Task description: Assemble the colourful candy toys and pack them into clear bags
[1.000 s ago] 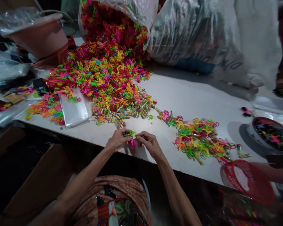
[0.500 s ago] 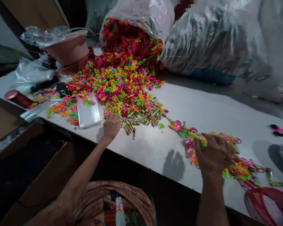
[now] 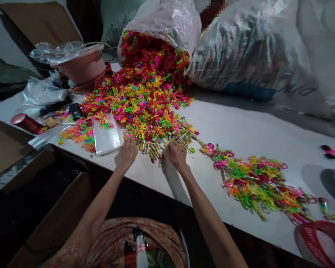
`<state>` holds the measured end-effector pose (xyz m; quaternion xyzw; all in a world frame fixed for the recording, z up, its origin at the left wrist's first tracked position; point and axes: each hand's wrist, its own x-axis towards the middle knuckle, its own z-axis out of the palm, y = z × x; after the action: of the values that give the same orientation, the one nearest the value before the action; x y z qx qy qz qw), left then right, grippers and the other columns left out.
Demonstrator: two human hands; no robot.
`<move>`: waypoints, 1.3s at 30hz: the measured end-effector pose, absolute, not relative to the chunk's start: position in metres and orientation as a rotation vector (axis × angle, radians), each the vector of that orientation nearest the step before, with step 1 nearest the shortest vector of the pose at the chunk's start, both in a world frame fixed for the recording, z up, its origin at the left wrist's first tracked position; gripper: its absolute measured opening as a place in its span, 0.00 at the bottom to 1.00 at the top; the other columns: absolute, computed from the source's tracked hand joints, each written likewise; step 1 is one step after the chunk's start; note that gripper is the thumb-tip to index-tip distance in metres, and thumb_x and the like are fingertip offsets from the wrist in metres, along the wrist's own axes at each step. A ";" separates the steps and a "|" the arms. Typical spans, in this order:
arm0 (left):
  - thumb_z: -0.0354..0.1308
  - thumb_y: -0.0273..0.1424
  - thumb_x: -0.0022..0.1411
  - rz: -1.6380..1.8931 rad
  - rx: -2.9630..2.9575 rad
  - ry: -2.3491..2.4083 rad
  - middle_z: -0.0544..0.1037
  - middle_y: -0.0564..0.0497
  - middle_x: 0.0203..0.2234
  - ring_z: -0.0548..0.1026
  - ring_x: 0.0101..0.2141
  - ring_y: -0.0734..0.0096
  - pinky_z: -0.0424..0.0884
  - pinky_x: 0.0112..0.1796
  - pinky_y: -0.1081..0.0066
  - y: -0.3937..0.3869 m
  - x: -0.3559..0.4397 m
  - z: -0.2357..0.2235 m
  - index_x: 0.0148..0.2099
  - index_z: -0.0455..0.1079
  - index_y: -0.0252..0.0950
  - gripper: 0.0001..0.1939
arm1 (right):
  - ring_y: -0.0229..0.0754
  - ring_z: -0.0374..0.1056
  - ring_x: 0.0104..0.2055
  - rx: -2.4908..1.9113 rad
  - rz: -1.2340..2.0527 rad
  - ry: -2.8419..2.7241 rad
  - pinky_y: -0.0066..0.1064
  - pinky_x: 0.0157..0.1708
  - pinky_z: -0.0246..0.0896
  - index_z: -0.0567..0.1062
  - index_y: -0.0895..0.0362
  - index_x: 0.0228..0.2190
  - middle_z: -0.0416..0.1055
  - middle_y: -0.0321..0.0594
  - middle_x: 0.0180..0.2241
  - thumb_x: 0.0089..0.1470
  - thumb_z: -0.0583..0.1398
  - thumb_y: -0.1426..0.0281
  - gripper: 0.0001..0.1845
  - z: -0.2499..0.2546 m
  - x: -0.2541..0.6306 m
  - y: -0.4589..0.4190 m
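A big heap of small bright plastic pieces (image 3: 145, 100), pink, yellow, green and orange, spreads over the white table. At its front edge lie several small clear tubes with multicoloured filling (image 3: 153, 152). My left hand (image 3: 128, 152) is at the heap's near edge, fingers curled down against the pieces, beside a stack of clear plastic bags (image 3: 107, 137). Just right of the tubes, my right hand (image 3: 178, 154) has its fingers bent together at the tubes' edge. What either hand's fingertips hold is too small to make out.
A large plastic sack (image 3: 167, 18) spills pieces at the back. A second pile (image 3: 257, 182) lies to the right, near a red basket (image 3: 312, 238). A pink basin (image 3: 80, 65) and a red can (image 3: 26, 123) stand left. Full sacks (image 3: 248, 48) line the back right.
My right hand has moved left, from the right-hand pile to the tubes at the front of the heap. My left hand stays by the heap's near edge.
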<state>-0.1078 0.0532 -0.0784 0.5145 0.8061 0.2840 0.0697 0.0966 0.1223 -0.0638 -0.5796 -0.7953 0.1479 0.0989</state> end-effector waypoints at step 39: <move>0.73 0.26 0.34 1.310 0.378 1.100 0.81 0.48 0.29 0.75 0.23 0.75 0.71 0.25 0.75 0.016 -0.029 -0.061 0.36 0.73 0.30 0.22 | 0.32 0.64 0.18 -1.064 1.942 -0.957 0.26 0.21 0.60 0.80 0.58 0.24 0.72 0.34 0.17 0.32 0.70 0.66 0.12 -0.062 0.133 0.060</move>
<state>-0.0293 0.0157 -0.0614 0.1657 0.4825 0.5742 0.6403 0.1326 0.0603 -0.0623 -0.4121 -0.3708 0.7520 0.3565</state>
